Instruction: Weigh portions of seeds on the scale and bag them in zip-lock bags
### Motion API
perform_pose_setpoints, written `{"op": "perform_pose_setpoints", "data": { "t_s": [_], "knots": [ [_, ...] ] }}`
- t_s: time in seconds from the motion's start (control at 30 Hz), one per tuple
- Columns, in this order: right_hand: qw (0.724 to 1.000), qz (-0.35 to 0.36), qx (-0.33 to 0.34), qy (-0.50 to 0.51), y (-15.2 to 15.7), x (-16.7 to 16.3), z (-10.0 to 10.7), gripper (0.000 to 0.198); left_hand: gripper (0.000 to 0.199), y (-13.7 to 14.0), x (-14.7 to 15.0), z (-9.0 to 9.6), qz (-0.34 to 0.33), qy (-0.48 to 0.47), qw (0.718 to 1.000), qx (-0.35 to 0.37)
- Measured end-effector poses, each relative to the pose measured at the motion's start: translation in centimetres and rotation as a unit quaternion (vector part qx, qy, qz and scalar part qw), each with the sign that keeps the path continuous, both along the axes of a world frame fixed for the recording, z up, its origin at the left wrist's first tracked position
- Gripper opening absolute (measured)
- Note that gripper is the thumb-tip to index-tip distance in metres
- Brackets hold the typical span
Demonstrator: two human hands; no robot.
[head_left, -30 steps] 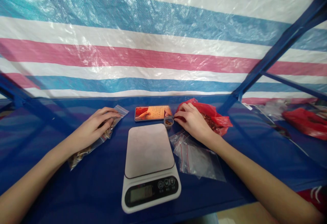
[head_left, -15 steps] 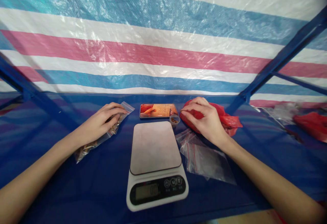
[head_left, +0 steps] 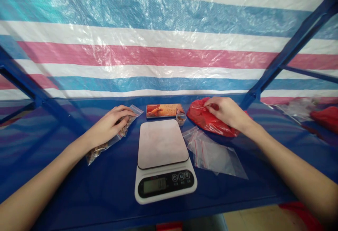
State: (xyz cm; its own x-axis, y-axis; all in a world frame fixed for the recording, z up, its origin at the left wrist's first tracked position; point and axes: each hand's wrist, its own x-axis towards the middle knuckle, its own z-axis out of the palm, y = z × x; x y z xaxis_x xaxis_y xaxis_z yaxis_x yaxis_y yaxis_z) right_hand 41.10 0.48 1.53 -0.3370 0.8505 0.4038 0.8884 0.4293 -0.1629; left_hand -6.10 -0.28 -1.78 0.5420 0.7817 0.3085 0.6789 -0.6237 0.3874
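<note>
On the left, my left hand [head_left: 113, 123] lies over clear zip bags [head_left: 99, 150] filled with brownish pieces, its fingers curled round the upper one. My right hand [head_left: 224, 109] is closed on the top of a red plastic bag [head_left: 200, 116], thumb and fingertips pinching the film. What is inside the red bag is hidden. Between my hands stands a white kitchen scale [head_left: 163, 145] with a bare plate; its display reads 0.0. Flat zip bags [head_left: 211, 153] with red seal lines lie fanned out right of the scale, below my right hand.
Behind the scale lies a phone [head_left: 163, 110] with a lit screen, beside a small clear cup [head_left: 181, 119] holding brown bits. Blue metal posts [head_left: 280, 60] flank the blue tabletop [head_left: 105, 188]. Another red bag [head_left: 326, 118] sits far right. Striped sheeting [head_left: 169, 58] closes off the back.
My right hand has shifted from the left side of the red bag to its top right, and more of the bag shows. My left hand keeps its hold. The camera view has moved slightly.
</note>
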Motion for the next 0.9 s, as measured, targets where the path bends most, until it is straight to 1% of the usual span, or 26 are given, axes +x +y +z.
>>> {"op": "perform_pose_setpoints", "data": {
  "t_s": [0.1,0.13,0.27,0.3,0.4,0.47,0.53,0.67,0.77,0.9],
  "knots": [
    [0.998,-0.062,0.023,-0.010,-0.4,0.3,0.8,0.022,0.038,-0.1,0.2,-0.1,0.003,-0.002,1.000,-0.001],
    [0.997,-0.079,0.019,-0.020,-0.5,0.6,1.0,0.022,0.038,-0.1,0.2,-0.2,0.005,-0.001,1.000,-0.001],
    [0.991,-0.087,-0.064,-0.081,-0.3,2.1,1.1,0.023,0.039,0.0,0.2,-0.4,0.035,0.005,0.999,0.015],
    [0.989,-0.090,-0.076,-0.092,-0.2,2.4,1.0,0.026,0.040,0.0,0.3,-0.4,0.044,0.009,0.999,0.023],
    [0.984,-0.097,-0.082,-0.125,0.0,2.5,0.5,0.042,0.044,0.2,0.4,-0.3,0.067,0.032,0.996,0.047],
    [0.985,-0.064,-0.094,-0.129,0.0,2.3,0.2,0.049,0.045,0.6,0.6,-0.1,0.083,0.063,0.993,0.063],
    [0.988,-0.021,-0.101,-0.117,-0.1,1.9,-0.1,0.053,0.047,1.2,0.8,0.2,0.098,0.100,0.987,0.076],
    [0.992,0.033,-0.071,-0.096,0.1,1.6,-0.9,0.053,0.048,2.6,1.2,0.5,0.114,0.151,0.978,0.083],
    [0.994,0.064,-0.047,-0.080,0.4,1.8,-1.5,0.056,0.049,3.0,1.3,0.4,0.107,0.134,0.982,0.084],
    [0.992,0.102,-0.048,-0.051,1.0,2.1,-1.8,0.054,0.048,2.3,0.8,0.0,0.093,0.095,0.988,0.084]
  ]
}}
